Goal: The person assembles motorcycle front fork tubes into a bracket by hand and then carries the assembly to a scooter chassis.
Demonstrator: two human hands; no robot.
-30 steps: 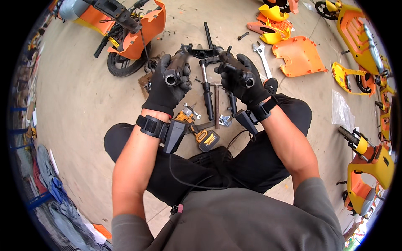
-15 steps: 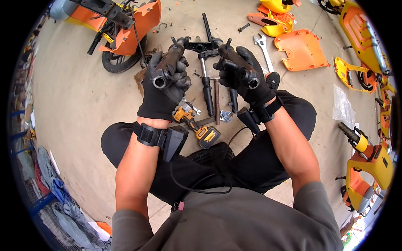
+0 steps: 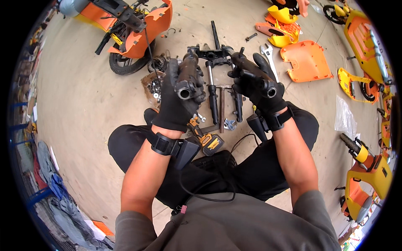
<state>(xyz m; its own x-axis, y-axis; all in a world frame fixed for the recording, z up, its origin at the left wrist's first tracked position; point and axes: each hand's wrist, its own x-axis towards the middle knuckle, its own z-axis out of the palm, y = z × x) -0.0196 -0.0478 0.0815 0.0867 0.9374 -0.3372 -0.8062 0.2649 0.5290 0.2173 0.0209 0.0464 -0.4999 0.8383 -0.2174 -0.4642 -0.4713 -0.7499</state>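
Observation:
My left hand (image 3: 176, 94), in a black glove, grips a dark metal tube (image 3: 188, 75) by its near section, its open end facing me. My right hand (image 3: 264, 92), also gloved, grips a similar dark tube (image 3: 249, 71) with small brackets. Their far ends meet or overlap a black clamp (image 3: 206, 55); I cannot tell whether they join it. Below lie black and chrome fork legs (image 3: 212, 104), a brown-handled hammer (image 3: 222, 108), a yellow cordless power tool (image 3: 209, 142) and a small wrench (image 3: 201, 117). A large adjustable wrench (image 3: 269, 58) lies beyond my right hand.
An orange scooter (image 3: 140, 31) stands front left, beside loose hardware (image 3: 153, 88). Orange panels (image 3: 306, 62), yellow panels (image 3: 282, 14) and a plastic bag (image 3: 345, 113) lie ahead and right. More scooters (image 3: 364, 46) line the right. Piled fabric (image 3: 58, 201) is at the left edge.
Over the last half second both hands, with their tubes, have shifted right and down in the picture; the floor objects have shifted right too, by a smaller amount. Both grips still hold.

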